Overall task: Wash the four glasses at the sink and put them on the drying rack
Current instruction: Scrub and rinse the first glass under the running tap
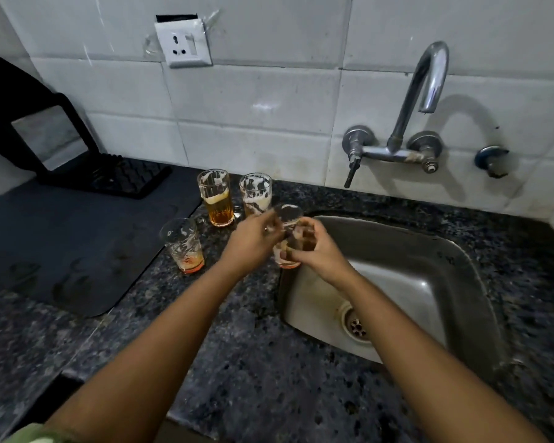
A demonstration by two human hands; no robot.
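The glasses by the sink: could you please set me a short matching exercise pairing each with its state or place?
Things:
1. back-left glass
2. front-left glass
3. held glass
4. tap

States:
A. only reddish dregs at the bottom
B. in the grip of both hands
C. no water running
D. amber liquid under foam

Pairs: 1-D, 2-A, 3-B, 4-C

Speckled polished stone counter (256, 362), brushed steel sink (429, 251)
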